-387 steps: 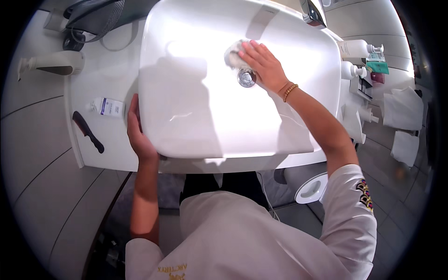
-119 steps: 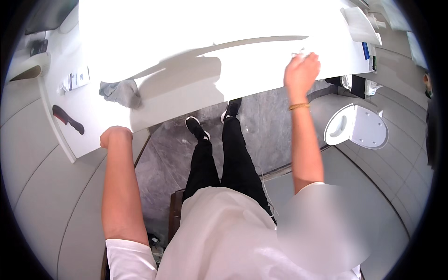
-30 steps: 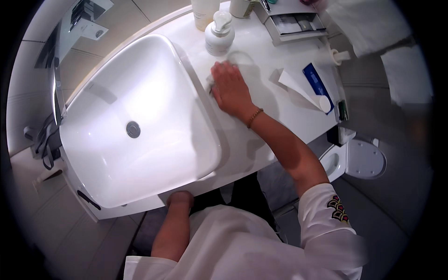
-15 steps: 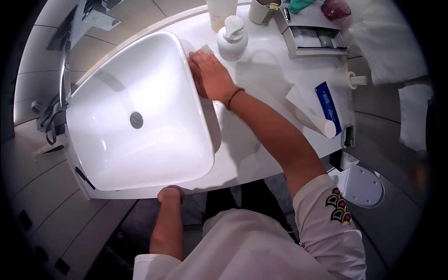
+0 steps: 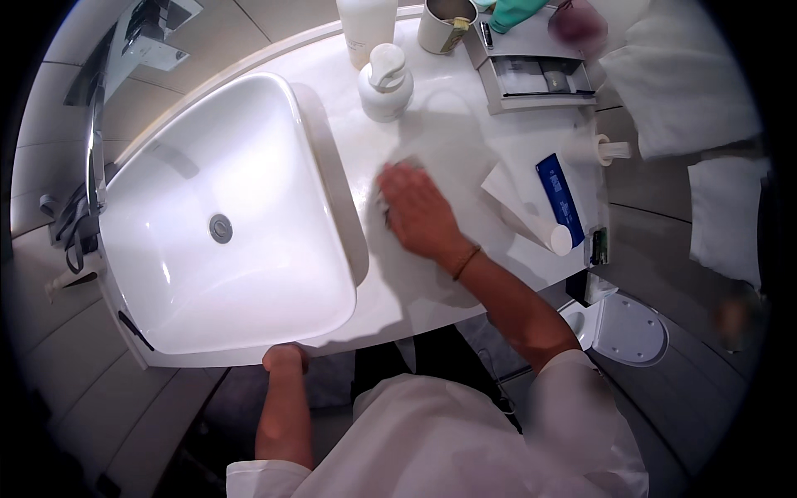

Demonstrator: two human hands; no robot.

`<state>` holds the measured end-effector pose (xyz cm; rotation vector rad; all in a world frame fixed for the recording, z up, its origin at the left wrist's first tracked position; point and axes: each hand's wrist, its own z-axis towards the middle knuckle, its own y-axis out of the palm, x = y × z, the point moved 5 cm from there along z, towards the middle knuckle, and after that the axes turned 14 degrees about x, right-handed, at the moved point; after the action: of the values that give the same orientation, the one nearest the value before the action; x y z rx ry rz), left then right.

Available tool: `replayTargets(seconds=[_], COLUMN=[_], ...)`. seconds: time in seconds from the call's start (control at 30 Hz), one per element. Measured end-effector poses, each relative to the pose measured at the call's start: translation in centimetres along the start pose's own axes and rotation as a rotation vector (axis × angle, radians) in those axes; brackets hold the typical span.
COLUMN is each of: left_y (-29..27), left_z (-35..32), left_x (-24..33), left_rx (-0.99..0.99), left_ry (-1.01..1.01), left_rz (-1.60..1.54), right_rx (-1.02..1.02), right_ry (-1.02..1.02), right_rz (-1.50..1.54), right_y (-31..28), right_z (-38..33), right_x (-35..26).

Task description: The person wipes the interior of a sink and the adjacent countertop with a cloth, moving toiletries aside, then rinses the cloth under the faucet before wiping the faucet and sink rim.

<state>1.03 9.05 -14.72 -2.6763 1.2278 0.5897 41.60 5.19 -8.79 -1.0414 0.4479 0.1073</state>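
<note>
The right hand (image 5: pixel 418 212) lies palm down, fingers spread, pressing a thin white cloth (image 5: pixel 408 166) flat on the white tabletop (image 5: pixel 465 141). The left hand (image 5: pixel 285 358) curls closed over the tabletop's front edge. At nine o'clock of the right hand sits the white rectangular sink basin (image 5: pixel 224 224); at twelve, a white pump soap bottle (image 5: pixel 386 83); at three, a white tube with a blue label (image 5: pixel 531 207).
</note>
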Motion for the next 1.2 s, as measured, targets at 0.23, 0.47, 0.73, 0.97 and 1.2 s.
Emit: replayTargets(seconds=[0.23, 0.47, 0.73, 0.97, 1.2], left_y=[-2.0, -0.7, 5.7, 7.8, 5.0], left_z=[-1.4, 0.6, 8.0, 10.7, 6.3], left_x=[1.2, 0.8, -0.8, -0.3, 0.3], left_rx=[0.016, 0.021, -0.042, -0.213, -0.403], left_ry=[0.017, 0.012, -0.016, -0.085, -0.182], left_rz=[0.041, 0.005, -0.123, -0.064, -0.105], right_rx=[0.230, 0.351, 0.242, 0.228, 0.239], right_ry=[0.272, 0.316, 0.276, 0.385, 0.363], right_rz=[-0.294, -0.354, -0.300, -0.235, -0.073], right_y=[-0.8, -0.4, 0.2, 0.1, -1.2], right_z=[6.7, 4.2, 6.5, 5.8, 3.2], right_x=[11.6, 9.2, 10.5, 8.7, 7.6])
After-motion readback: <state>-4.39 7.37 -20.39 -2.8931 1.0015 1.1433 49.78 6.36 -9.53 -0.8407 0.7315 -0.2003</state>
